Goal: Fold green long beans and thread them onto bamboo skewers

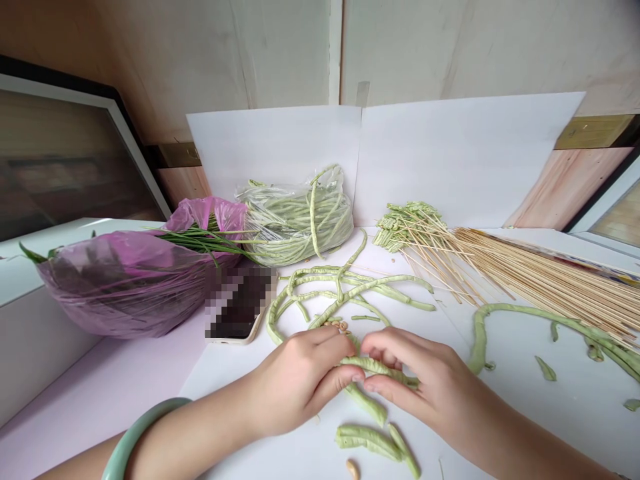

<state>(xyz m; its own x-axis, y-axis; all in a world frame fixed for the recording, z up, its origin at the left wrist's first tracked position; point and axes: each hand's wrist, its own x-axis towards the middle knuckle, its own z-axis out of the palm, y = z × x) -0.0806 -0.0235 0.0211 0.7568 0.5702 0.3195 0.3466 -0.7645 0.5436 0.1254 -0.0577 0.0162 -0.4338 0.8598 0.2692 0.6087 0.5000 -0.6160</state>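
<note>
While the left hand (307, 370) and right hand (430, 373) pinch a yardlong bean piece (373, 364), it could split.
Likely cause: uneven finger pressure.

Soft, diffuse light brightens the pale desk (145, 373) with faint shadows, while the upper-left corner dims, wide-angle distortion stretches the edges, and pixelation masks part of the phone (240, 313).

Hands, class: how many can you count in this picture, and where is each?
2: the left hand, near the middle, pinching a green bean piece; the right hand, beside it, at that piece's other end. Neither is hidden.
</note>
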